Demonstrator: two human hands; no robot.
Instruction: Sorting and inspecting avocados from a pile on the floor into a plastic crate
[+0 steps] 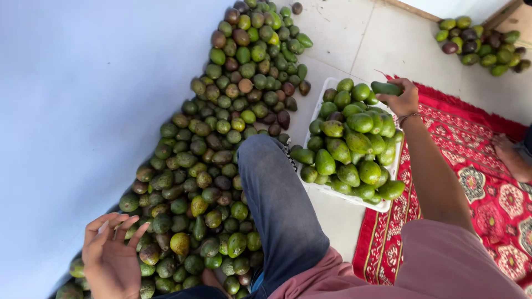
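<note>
My right hand reaches out over the far edge of a white crate heaped with green avocados and grips one green avocado. My left hand hovers with spread fingers, palm up, holding nothing, above the near end of a big pile of green and brownish avocados that lies on the floor along a pale wall. My leg in blue jeans stretches between the pile and the crate.
A red patterned rug lies right of the crate on the tiled floor. Another person's bare foot rests on the rug at the right edge. A smaller heap of avocados sits at the top right.
</note>
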